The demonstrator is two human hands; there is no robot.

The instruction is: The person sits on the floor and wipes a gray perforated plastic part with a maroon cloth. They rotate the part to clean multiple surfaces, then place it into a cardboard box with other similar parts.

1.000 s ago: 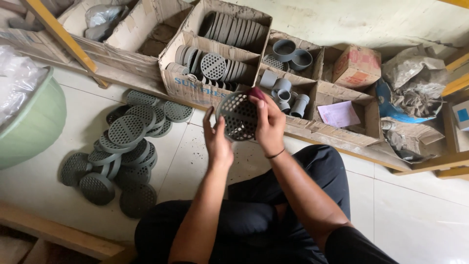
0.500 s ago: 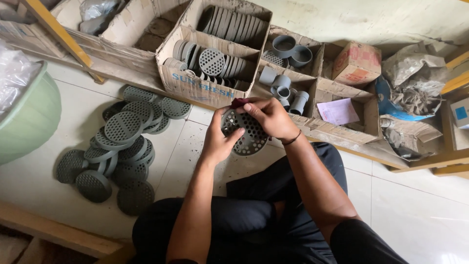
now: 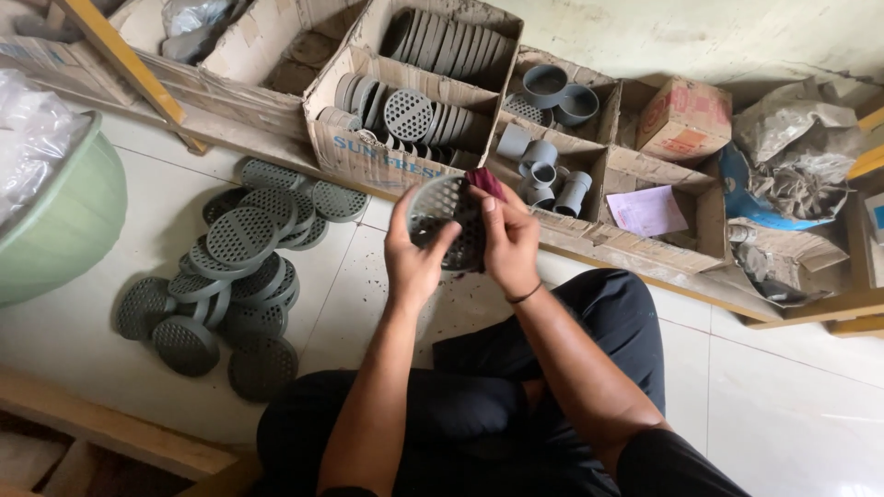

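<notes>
Since half a second ago both hands have lifted the round grey perforated plastic disc (image 3: 445, 219) a little higher and tipped it more upright, so I now see its holed face edge-on to the cardboard boxes. My left hand (image 3: 414, 258) has its grip closed on the disc's lower left rim, thumb across the face. My right hand (image 3: 506, 241) has its grip closed too — pinching a small dark red cloth (image 3: 486, 181) against the disc's upper right edge, so I judge the wiping has shifted from the face to the rim.

That disc sits in the air between my knees and the open cardboard box of upright grey discs (image 3: 405, 115), touching neither. A loose pile of matching grey perforated discs (image 3: 230, 276) lies on the white tiled floor (image 3: 792, 405) to my left, well apart from my hands. Grey plastic pipe fittings (image 3: 543, 166) fill the next compartment — just beyond my right hand. A pale green tub (image 3: 55, 221) stands at the far left.
</notes>
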